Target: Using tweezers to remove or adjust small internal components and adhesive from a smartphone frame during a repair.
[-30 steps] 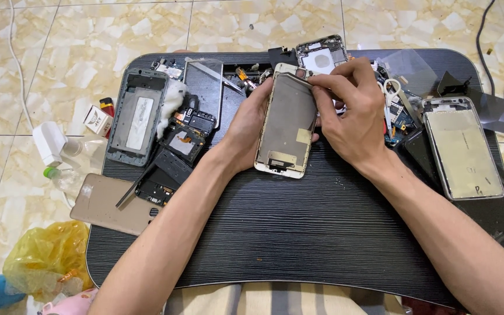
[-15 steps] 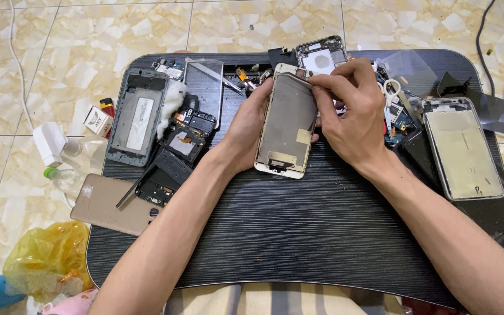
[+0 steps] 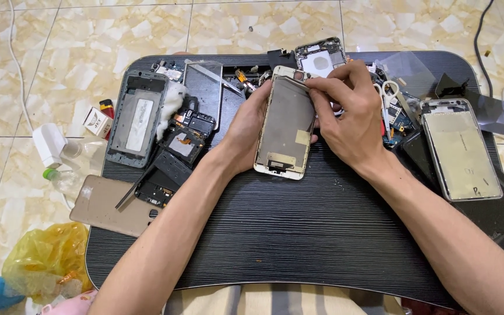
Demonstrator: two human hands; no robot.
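Head view: the white-framed phone screen panel (image 3: 285,125) lies face down on the black woodgrain counter (image 3: 298,233). The left hand (image 3: 247,131) clamps its left edge; the right hand (image 3: 351,119) pinches its top corner, fingertips (image 3: 311,84) closed together.

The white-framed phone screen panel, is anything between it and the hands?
Nothing visible: the left hand grips the left edge of the white-framed phone screen panel, and the right hand pinches its top corner directly.

A phone panel (image 3: 285,127) lies mid-surface (image 3: 275,233); a phone frame (image 3: 137,118) sits near the left edge, another opened phone (image 3: 461,149) by the right edge.
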